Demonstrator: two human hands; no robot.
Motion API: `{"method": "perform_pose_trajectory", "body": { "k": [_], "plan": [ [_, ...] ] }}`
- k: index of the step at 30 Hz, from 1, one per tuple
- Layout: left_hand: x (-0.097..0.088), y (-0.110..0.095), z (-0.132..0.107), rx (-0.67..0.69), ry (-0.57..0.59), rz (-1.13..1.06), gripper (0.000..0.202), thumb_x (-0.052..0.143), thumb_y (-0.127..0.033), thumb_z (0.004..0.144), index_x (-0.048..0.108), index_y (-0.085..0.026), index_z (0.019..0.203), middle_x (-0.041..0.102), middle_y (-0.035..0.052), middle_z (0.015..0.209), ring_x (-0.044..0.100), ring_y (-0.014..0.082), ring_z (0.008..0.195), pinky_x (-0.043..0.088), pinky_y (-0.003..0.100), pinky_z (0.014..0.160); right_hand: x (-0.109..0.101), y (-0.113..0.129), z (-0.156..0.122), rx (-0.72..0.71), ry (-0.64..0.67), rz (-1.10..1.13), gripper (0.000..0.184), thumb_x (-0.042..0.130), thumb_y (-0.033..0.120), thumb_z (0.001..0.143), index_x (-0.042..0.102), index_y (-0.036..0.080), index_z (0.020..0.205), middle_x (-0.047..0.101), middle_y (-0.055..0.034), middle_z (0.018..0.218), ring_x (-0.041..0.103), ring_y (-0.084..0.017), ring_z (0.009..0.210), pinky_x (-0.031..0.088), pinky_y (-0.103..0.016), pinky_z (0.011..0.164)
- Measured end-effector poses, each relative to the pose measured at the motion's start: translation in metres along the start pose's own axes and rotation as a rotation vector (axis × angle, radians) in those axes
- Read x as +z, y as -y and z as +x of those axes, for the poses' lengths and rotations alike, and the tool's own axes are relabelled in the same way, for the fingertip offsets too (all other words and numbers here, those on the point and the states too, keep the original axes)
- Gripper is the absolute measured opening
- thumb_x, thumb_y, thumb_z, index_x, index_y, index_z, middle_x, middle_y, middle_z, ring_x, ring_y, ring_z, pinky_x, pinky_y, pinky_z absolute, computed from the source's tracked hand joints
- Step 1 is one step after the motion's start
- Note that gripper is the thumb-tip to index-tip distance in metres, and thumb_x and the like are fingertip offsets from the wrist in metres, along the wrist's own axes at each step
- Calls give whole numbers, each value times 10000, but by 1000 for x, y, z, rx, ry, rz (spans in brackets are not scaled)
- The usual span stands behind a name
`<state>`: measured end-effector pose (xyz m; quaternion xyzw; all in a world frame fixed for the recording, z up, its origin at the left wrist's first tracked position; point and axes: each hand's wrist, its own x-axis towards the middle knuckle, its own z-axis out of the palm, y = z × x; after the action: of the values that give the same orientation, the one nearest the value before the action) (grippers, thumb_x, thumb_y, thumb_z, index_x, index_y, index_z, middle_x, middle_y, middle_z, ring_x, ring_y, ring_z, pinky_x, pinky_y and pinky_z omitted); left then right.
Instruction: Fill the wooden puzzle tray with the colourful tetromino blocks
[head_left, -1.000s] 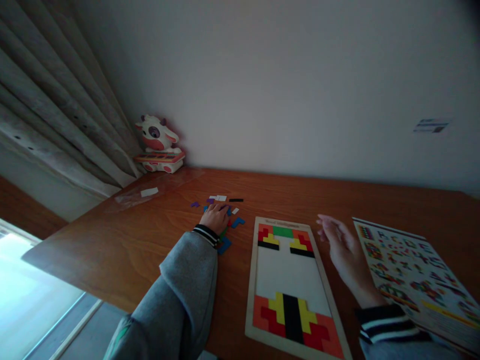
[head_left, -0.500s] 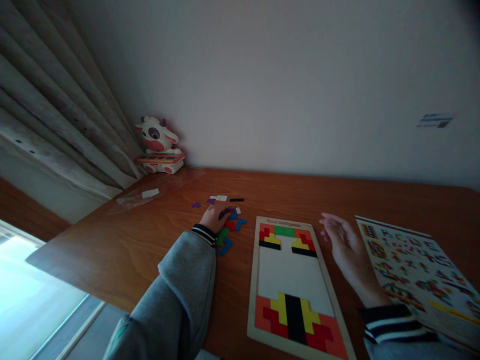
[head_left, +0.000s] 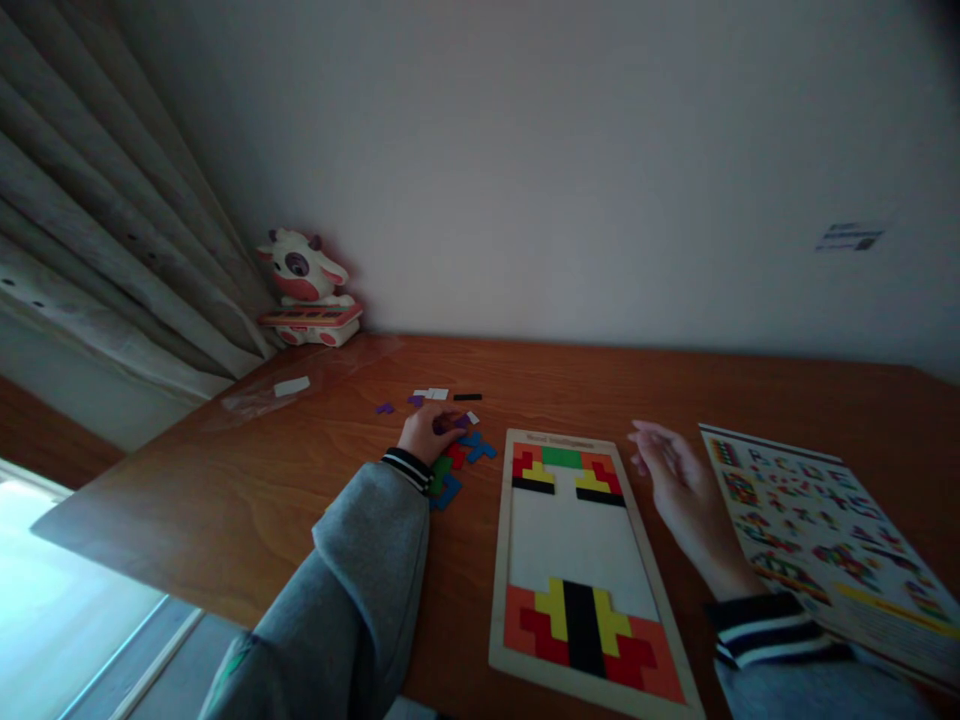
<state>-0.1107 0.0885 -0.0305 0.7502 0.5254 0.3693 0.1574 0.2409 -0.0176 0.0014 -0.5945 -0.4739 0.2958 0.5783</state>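
My left hand (head_left: 425,432) rests on a heap of loose coloured puzzle pieces (head_left: 459,455) on the wooden table, fingers curled over a small dark piece that I cannot name. A wooden puzzle board (head_left: 570,560) lies in front of me, with coloured pieces filling its far and near ends and a bare white middle. To the right of the board my right hand (head_left: 679,490) hovers on edge, its fingers stretched out and holding nothing.
A printed pattern sheet (head_left: 817,530) lies at the right. A toy cow (head_left: 304,290) stands in the far left corner by the curtain (head_left: 97,220). A clear plastic bag (head_left: 300,385) lies near it. The table edge (head_left: 150,555) drops off at the left.
My left hand has drawn slightly back off the heap, uncovering red, green and blue pieces. My right hand has barely shifted.
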Motion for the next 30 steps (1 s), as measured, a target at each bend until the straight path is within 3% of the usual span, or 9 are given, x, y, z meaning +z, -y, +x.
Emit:
{"method": "perform_pose_trajectory", "body": {
  "k": [5, 10, 13, 18, 23, 30],
  "plan": [
    [-1, -12, -1, 40, -7, -24, 147, 790, -280, 785, 772, -199, 905, 737, 24, 847, 667, 145, 726, 564, 251, 692, 0, 1, 0, 3, 4, 8, 571, 607, 701, 801, 619, 226, 1117, 676, -100, 1062, 642, -237, 936, 542, -394, 841],
    [4, -48, -12, 150, -36, -60, 142, 727, -310, 854, 795, -204, 919, 705, 49, 852, 621, 137, 739, 530, 246, 715, 0, -1, -1, -51, 76, -85, 548, 574, 677, 848, 637, 210, 1126, 697, -109, 1041, 663, -235, 887, 554, -375, 774],
    [14, -78, -25, 252, 65, -198, 218, 701, -377, 884, 790, -187, 942, 725, 58, 834, 624, 138, 730, 520, 237, 698, 1, -3, -3, -134, 158, -75, 471, 606, 629, 858, 661, 217, 1081, 712, -97, 1020, 676, -238, 916, 563, -366, 778],
    [30, -112, -45, 294, 282, -389, 285, 625, -402, 944, 779, -171, 1003, 760, 76, 854, 674, 151, 744, 535, 239, 696, 9, 3, -15, -245, 481, -156, 277, 627, 495, 898, 708, 255, 1011, 736, -44, 954, 686, -199, 872, 565, -341, 792],
    [39, -116, -51, 369, 340, -450, 315, 594, -405, 967, 770, -155, 1040, 763, 92, 890, 702, 165, 800, 553, 255, 751, 16, 10, -22, -325, 652, -220, 203, 657, 428, 890, 722, 268, 996, 736, -29, 936, 683, -181, 822, 563, -320, 744],
    [32, -111, -45, 414, 283, -364, 321, 593, -434, 966, 775, -179, 1034, 766, 75, 888, 696, 160, 804, 553, 255, 767, 16, 7, -20, -364, 584, -227, 164, 602, 385, 930, 707, 259, 930, 727, -25, 919, 683, -185, 866, 546, -324, 783]
  ]
}}
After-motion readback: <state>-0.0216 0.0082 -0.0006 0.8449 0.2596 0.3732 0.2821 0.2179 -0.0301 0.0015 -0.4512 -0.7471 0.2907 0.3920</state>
